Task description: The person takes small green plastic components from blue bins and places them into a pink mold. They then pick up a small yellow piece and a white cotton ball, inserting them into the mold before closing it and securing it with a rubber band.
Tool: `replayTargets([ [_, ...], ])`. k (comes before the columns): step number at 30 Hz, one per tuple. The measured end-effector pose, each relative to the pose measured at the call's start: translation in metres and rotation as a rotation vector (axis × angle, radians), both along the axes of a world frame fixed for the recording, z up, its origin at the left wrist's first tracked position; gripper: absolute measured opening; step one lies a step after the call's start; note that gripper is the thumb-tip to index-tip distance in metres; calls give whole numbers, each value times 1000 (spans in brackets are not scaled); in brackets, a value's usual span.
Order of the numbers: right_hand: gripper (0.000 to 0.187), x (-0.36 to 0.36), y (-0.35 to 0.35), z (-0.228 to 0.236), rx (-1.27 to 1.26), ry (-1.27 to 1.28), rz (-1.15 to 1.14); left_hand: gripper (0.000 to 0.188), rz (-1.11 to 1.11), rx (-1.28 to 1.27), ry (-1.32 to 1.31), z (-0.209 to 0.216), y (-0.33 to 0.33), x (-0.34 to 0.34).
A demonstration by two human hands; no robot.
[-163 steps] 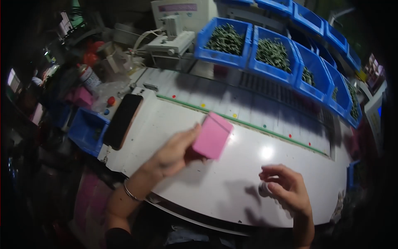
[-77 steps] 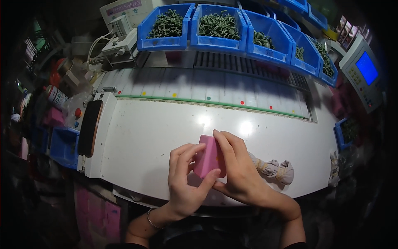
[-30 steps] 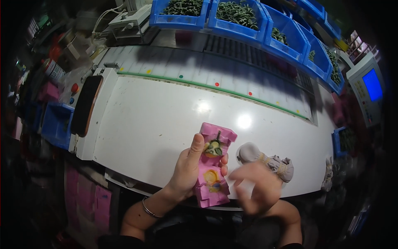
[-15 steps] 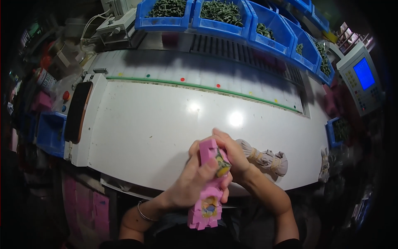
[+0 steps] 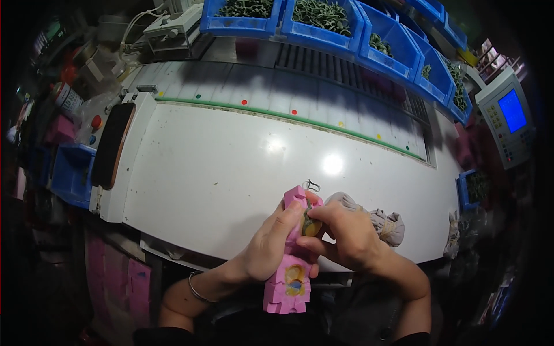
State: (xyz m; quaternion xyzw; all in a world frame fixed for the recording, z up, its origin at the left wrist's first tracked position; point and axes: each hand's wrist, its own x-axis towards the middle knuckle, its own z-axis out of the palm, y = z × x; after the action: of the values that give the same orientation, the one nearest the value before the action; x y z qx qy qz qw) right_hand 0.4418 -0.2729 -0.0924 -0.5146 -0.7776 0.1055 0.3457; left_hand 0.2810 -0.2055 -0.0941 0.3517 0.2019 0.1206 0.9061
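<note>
Above the table's near edge, my left hand (image 5: 271, 242) is closed around a pink block mould (image 5: 292, 242) that lies folded open in two parts. The lower part (image 5: 276, 295) has a yellow-stained hollow with a bluish spot. In the upper part sits a dark green and yellow piece (image 5: 311, 227). My right hand (image 5: 349, 233) has its thumb and forefinger bent around this piece, gripping it at the mould; the fingertips partly hide it. Just beyond the mould, a small dark loop-shaped piece (image 5: 311, 185) lies on the white table (image 5: 231, 155).
A grey cloth bundle (image 5: 388, 226) tied with bands lies beside my right hand. Blue bins (image 5: 323, 32) with green pieces line the back. A dark phone (image 5: 114, 145) rests at left; a control panel with a blue screen (image 5: 512, 111) stands at right.
My right hand has shifted from wrapping the mould's far side to pinching at the green and yellow piece. A dark loop-shaped piece now shows on the table. The view has shifted slightly.
</note>
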Motion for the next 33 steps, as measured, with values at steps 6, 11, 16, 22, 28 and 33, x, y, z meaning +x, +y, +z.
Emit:
replayTargets([
  [6,38,0,-2,-5,15,-235,7,37,-42,56,42,-3,-1,3],
  [11,35,0,-2,-7,105,-392,-31,37,-31,115,60,-8,0,6],
  [16,33,-2,-4,-8,154,-449,-92,39,-48,128,89,-9,2,8],
  [22,29,-1,-5,-11,199,-462,-121,39,-35,154,137,-8,1,12],
  [28,36,6,-7,-13,128,-381,-69,41,-100,75,124,0,3,13],
  [33,46,12,-9,-9,-198,-60,37,42,-140,0,78,-4,4,9],
])
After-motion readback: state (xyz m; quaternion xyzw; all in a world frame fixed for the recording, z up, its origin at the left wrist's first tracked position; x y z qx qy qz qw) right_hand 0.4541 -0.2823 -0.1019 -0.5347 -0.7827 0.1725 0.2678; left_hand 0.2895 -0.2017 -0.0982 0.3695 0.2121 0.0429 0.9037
